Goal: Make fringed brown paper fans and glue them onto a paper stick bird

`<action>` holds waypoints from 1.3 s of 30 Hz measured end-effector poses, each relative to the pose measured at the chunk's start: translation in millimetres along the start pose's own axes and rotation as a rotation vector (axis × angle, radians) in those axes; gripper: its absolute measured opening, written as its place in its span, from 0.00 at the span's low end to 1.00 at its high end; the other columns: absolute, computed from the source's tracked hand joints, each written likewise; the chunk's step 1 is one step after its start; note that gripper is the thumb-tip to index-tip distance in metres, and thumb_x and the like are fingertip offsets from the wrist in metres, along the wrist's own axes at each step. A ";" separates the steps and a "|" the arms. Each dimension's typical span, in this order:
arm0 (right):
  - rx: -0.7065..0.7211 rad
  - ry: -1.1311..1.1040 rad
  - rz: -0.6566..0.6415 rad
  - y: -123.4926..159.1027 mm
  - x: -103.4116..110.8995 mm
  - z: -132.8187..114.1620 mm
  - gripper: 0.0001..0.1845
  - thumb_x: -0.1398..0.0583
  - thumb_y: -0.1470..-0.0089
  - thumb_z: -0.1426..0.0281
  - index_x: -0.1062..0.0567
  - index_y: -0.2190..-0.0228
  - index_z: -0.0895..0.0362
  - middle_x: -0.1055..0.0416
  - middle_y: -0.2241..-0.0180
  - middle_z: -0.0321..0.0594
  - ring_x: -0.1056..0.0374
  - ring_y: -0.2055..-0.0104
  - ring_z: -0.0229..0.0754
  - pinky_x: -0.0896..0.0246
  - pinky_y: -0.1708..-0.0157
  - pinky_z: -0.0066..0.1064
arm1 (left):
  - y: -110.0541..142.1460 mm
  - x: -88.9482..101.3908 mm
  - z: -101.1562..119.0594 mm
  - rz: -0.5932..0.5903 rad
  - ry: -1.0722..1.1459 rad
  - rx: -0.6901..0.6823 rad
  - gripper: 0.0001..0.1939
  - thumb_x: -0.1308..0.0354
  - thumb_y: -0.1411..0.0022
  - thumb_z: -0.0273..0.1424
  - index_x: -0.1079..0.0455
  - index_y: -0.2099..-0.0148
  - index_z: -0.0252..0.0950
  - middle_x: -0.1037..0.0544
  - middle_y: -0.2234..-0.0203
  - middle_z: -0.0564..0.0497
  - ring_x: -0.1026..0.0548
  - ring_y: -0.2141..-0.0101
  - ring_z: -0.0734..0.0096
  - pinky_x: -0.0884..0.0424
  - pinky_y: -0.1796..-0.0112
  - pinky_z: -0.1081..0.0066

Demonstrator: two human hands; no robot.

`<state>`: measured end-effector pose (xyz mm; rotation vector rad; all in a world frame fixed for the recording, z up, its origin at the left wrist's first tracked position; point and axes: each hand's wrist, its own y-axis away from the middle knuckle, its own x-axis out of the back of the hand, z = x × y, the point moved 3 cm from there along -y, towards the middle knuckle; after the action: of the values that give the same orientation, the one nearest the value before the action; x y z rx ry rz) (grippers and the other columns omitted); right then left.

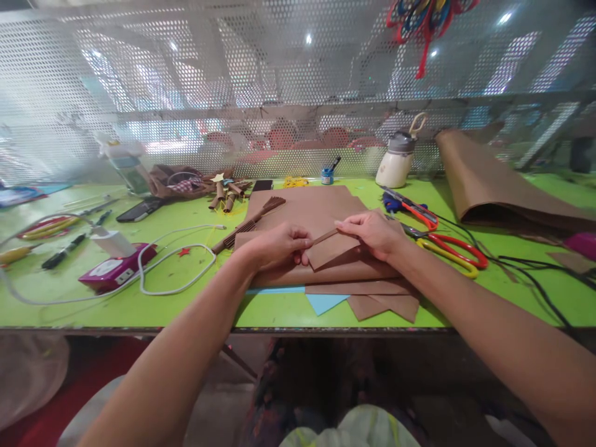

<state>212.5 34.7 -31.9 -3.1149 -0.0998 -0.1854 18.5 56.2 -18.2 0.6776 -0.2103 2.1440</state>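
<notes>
Brown paper piece [334,251] held above the paper stack [302,208].
The left hand [282,244] pinches its left corner, the right hand [375,232] its far edge.

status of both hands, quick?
Left hand: closed, fingers pinching the left end of a small brown paper piece.
Right hand: closed, fingers pinching its upper right edge.

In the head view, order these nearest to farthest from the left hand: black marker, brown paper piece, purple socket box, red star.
From the left hand:
1. Brown paper piece: touching it, on its right.
2. Red star: to its left.
3. Purple socket box: farther left.
4. Black marker: left of the box.
</notes>
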 end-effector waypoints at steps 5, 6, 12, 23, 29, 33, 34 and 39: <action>0.072 -0.011 -0.054 -1.1 -2.2 -0.6 0.20 0.35 0.64 0.53 0.29 0.82 0.59 0.37 0.85 0.32 0.47 0.83 0.31 0.53 0.85 0.24 | 0.6 -0.7 1.3 -0.007 -0.022 -0.012 0.16 0.51 0.40 0.40 0.37 0.73 0.33 0.25 0.80 0.49 0.31 0.79 0.76 0.35 0.74 0.75; 0.091 0.004 -0.048 -1.0 -2.3 -1.0 0.21 0.36 0.64 0.53 0.29 0.83 0.59 0.36 0.84 0.33 0.46 0.82 0.32 0.53 0.84 0.25 | 0.6 -0.9 1.5 -0.008 -0.011 -0.008 0.16 0.51 0.40 0.40 0.37 0.73 0.33 0.25 0.80 0.49 0.31 0.79 0.76 0.35 0.73 0.75; 0.158 0.204 0.138 3.8 0.2 -6.8 0.21 0.39 0.60 0.52 0.27 0.81 0.58 0.38 0.86 0.31 0.48 0.82 0.32 0.56 0.84 0.25 | 2.5 -3.1 7.5 0.024 0.057 -0.012 0.17 0.51 0.41 0.41 0.35 0.71 0.32 0.24 0.78 0.48 0.29 0.76 0.75 0.34 0.71 0.74; 0.177 0.337 0.261 20.4 -5.2 -30.1 0.18 0.40 0.56 0.55 0.25 0.80 0.59 0.35 0.85 0.33 0.45 0.80 0.34 0.55 0.81 0.26 | -0.7 -7.8 6.7 0.170 -0.086 -0.005 0.17 0.51 0.41 0.40 0.35 0.74 0.33 0.26 0.81 0.51 0.32 0.80 0.77 0.38 0.76 0.77; 0.165 0.254 0.222 14.2 0.3 -24.5 0.20 0.38 0.60 0.53 0.25 0.79 0.60 0.35 0.83 0.33 0.46 0.80 0.32 0.55 0.80 0.26 | 5.8 -8.9 17.0 0.100 -0.006 -0.021 0.17 0.51 0.40 0.41 0.37 0.73 0.33 0.24 0.80 0.49 0.31 0.79 0.76 0.36 0.74 0.76; 0.178 0.096 0.121 7.6 1.1 -14.6 0.19 0.37 0.61 0.55 0.27 0.78 0.60 0.34 0.81 0.32 0.45 0.79 0.32 0.52 0.79 0.25 | 7.8 -11.4 16.6 0.015 0.196 -0.014 0.16 0.50 0.41 0.41 0.37 0.71 0.32 0.23 0.76 0.45 0.30 0.79 0.76 0.34 0.74 0.74; 0.181 0.077 0.113 6.3 1.7 -12.6 0.19 0.37 0.61 0.55 0.27 0.78 0.60 0.34 0.81 0.32 0.44 0.79 0.31 0.52 0.79 0.24 | 7.7 -11.8 15.5 -0.004 0.244 -0.013 0.16 0.49 0.40 0.40 0.37 0.70 0.31 0.23 0.76 0.44 0.29 0.78 0.76 0.34 0.73 0.74; 0.175 -0.019 -0.012 1.0 7.5 -10.8 0.18 0.37 0.60 0.55 0.27 0.78 0.59 0.34 0.81 0.34 0.41 0.78 0.33 0.48 0.78 0.24 | 7.3 -9.5 9.4 -0.006 0.354 0.019 0.15 0.47 0.41 0.40 0.37 0.71 0.31 0.23 0.78 0.45 0.30 0.81 0.79 0.37 0.76 0.77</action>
<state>218.8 33.9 -20.4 -2.9424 -0.1273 -0.1395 21.1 41.7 -14.7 0.2989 0.0031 2.2207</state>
